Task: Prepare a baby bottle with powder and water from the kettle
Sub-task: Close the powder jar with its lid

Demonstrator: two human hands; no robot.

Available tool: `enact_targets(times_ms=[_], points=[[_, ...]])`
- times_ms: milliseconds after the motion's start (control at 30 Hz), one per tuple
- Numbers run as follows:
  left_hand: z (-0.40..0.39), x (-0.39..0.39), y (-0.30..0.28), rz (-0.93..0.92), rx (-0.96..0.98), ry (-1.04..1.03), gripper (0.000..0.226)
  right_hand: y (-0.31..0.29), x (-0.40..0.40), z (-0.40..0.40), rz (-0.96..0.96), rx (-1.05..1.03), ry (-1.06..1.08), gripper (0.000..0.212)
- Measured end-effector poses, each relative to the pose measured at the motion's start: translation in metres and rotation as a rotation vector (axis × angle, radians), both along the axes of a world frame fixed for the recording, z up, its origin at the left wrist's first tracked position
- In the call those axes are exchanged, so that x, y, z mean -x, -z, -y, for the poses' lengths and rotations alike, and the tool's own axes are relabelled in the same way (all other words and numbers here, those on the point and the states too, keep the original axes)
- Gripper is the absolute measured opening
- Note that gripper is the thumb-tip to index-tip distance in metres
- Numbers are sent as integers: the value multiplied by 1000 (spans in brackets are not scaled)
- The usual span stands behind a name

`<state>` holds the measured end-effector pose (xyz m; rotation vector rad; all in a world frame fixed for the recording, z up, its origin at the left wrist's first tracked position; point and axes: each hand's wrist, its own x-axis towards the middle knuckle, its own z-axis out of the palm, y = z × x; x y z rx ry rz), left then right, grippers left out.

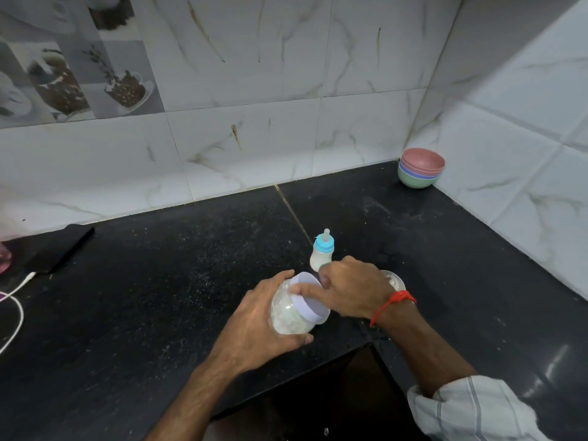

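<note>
A small baby bottle [321,254] with a blue collar and a teat stands upright on the black counter, holding white liquid. In front of it my left hand [267,326] grips a clear powder jar [291,313], tilted to the right, with white powder inside. My right hand [353,289] has its fingers on the jar's lilac lid [310,297]. A round shiny object [394,280] lies on the counter, partly hidden behind my right wrist. No kettle is in view.
A stack of coloured bowls [420,168] sits in the far right corner. A black flat object [60,246] and a white cable [14,300] lie at the left. The counter [159,281] has an inner corner edge near my forearms, and tiled walls bound it behind and right.
</note>
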<state>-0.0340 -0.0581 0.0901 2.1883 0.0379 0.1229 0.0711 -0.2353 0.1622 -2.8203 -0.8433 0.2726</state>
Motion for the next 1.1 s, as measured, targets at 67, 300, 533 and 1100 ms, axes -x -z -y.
enact_targets(times_ms=[67,300,533,1100], points=[[3,0,-3,18,48,-13,106,5,-1,0,98,16,61,92],[4,-2,-7,43,109,-43,100,-2,-17,24,-216,-469,-228,76],[5,2,-4,40,139,-52,98,-10,-9,29,266,-65,-73,98],[5,6,-6,5,150,18,99,27,4,9,273,-418,-483,57]])
